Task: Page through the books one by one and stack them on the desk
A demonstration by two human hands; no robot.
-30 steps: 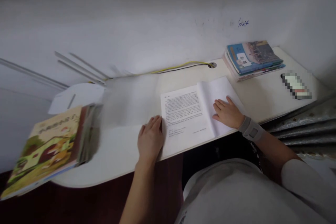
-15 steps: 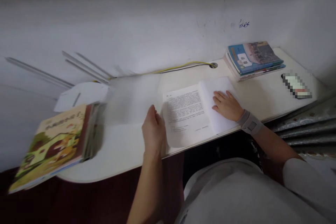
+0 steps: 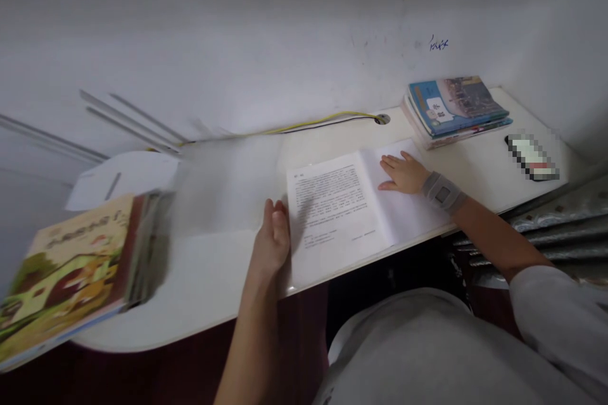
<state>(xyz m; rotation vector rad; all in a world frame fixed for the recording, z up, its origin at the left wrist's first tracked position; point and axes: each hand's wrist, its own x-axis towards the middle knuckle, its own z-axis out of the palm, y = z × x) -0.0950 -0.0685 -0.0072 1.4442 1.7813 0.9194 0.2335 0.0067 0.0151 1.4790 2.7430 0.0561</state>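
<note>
An open book (image 3: 327,202) lies at the desk's front edge, its left page printed and its right side a blank white sheet. My left hand (image 3: 273,237) stands on edge along the book's left border, fingers stretched forward and close against it; no grip on the page shows. My right hand (image 3: 403,174), with a grey band at the wrist, rests flat on the blank sheet with fingers spread. To the left, a translucent sheet (image 3: 225,183) lies on the desk.
The white desk (image 3: 204,285) runs along a wall. Picture books (image 3: 71,272) overhang its left end, near a white board-like piece (image 3: 126,177). Stacked books (image 3: 456,107) and a blurred-out phone (image 3: 532,157) lie at right. A yellow cable (image 3: 308,120) enters a desk hole.
My left hand's fingers have straightened along the book's edge. The right hand has shifted slightly up and left on the sheet. The whole view has moved a little.
</note>
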